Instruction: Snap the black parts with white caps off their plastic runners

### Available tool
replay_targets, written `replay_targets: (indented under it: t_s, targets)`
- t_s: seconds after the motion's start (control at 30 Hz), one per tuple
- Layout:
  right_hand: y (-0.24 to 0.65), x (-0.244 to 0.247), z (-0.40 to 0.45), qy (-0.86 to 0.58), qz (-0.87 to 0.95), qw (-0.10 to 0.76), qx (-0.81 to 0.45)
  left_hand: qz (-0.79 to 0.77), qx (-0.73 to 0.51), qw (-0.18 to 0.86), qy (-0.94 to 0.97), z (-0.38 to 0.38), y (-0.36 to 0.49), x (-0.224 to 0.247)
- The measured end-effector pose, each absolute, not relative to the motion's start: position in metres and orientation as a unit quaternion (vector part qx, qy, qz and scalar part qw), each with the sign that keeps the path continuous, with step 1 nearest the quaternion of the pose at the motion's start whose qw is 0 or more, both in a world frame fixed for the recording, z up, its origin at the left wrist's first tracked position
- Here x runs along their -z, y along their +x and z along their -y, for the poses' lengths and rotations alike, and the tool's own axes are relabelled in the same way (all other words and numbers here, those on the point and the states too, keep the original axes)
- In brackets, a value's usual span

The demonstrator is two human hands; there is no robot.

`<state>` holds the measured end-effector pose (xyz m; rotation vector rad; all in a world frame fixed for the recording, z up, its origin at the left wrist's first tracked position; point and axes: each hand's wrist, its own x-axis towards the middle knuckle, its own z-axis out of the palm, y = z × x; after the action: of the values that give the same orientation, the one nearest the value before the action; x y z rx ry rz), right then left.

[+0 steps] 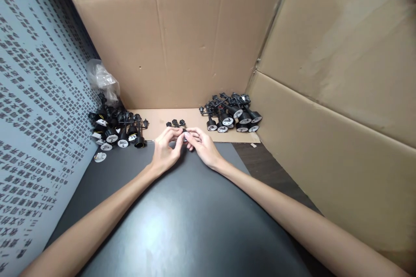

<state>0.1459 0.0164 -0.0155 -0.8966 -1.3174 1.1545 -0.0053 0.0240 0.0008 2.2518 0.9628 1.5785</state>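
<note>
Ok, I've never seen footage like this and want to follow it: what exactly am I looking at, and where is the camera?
There's no machine here, just a person's bare arms, seen from one camera worn on their head and looking forward and down. Their left hand and right hand meet at the centre, their fingers together on a small dark part, above a black table top. Ahead, a cardboard sheet carries a heap of black fittings with white round faces. A similar heap lies to the left, by a crumpled plastic bag. Cardboard walls rise behind, and a blue-grey printed sheet runs along the left.
</note>
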Motion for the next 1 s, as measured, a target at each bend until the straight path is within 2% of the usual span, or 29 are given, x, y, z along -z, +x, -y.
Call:
replay_targets:
  t_s: [0.4, 0.77, 1.0]
  targets:
    - [0.1468, 0.016, -0.0145, -0.393, 0.595, 0.549, -0.435, -0.33, -0.529, 0.15, 0.767, -0.0228, -0.0049, -0.0013]
    - [0.1479, 0.0162, -0.0112, -0.39, 0.622, 0.528, -0.427, -0.333, -0.52, 0.089, 0.781, -0.0191, -0.0054, 0.0019]
    - [0.1479, 0.0198, -0.0173, -0.388, 0.584, 0.538, -0.468, -0.34, -0.523, 0.136, 0.769, -0.0234, -0.0027, 0.0015]
